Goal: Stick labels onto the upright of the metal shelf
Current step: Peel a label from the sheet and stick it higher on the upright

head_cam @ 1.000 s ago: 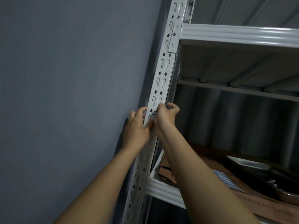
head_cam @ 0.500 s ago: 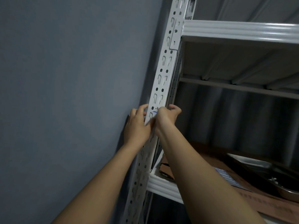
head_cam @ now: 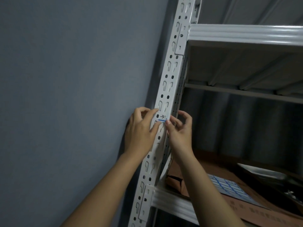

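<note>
A white perforated metal upright [head_cam: 168,76] runs from top centre down to bottom left. A small white label [head_cam: 162,117] with a handwritten mark and a blue line lies across its front face at mid height. My left hand [head_cam: 141,131] presses on the label's left edge with thumb and fingers against the upright. On the upright's right side, my right hand [head_cam: 179,128] touches the label's lower right corner with its thumb tip, the other fingers curled. The part of the label below the blue line is hidden by my thumbs.
A grey wall [head_cam: 73,95] stands close on the left. White shelf beams [head_cam: 246,32] cross above and below [head_cam: 172,203]. On the lower shelf lie a cardboard sheet [head_cam: 246,208], a blue-gridded label sheet [head_cam: 227,187] and metal trays [head_cam: 265,172].
The hands have spread apart, uncovering the label with its mark and blue line on the upright. The view has shifted slightly downward.
</note>
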Demonstrator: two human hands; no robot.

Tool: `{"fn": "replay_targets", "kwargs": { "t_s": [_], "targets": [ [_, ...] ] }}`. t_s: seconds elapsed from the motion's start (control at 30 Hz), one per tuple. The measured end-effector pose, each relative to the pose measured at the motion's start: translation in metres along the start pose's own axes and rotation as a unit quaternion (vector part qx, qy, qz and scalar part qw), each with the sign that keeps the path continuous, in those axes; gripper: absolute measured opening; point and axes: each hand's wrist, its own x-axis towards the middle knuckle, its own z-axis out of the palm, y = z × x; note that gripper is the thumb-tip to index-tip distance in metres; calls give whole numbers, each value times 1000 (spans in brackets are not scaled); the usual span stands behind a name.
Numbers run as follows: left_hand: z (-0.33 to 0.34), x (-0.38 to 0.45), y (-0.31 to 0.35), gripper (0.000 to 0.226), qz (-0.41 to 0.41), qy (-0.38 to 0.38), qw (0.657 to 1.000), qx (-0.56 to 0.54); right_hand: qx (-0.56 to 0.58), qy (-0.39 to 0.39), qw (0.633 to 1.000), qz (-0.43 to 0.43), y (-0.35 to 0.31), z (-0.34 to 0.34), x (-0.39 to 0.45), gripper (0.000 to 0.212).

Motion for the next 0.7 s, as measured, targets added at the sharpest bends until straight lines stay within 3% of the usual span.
{"fn": "replay_targets", "kwargs": {
  "t_s": [0.13, 0.37, 0.5, 0.6, 0.7],
  "targets": [
    [11, 8, -4, 21, 113, 64, 990, 48, 2, -7, 999, -36, 4, -1, 0, 40],
    [23, 11, -12, 16, 179, 98, 977, 67, -2, -22, 997, -68, 9, -2, 1, 37],
    [20, 17, -7, 9, 167, 83, 981, 49, -13, -21, 997, -76, 13, -3, 2, 38],
    [17, 14, -8, 14, 122, 82, 989, -1, -6, -30, 997, -71, 12, -4, 2, 39],
    [16, 13, -10, 19, 132, 84, 988, 17, 4, -29, 997, -70, 14, -4, 3, 39]
  ]
}}
